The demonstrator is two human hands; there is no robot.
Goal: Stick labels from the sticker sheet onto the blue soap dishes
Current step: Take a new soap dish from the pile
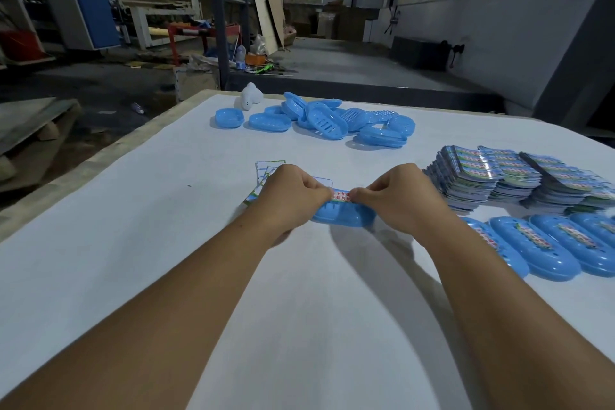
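Both hands are working mid-frame on the counter [133,210]. Left hand [293,196] and right hand [396,196] are each pinching the label [341,195], grip curled tight, pressing it onto the blue soap dish [342,215].

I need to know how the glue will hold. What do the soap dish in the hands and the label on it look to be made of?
Soap dish: looks like moulded plastic, smooth and slightly glossy, with a soft sheen on its rounded blue rim. Label: probably coated printed paper or film; it looks thin and flat, but its finish is hard to tell.
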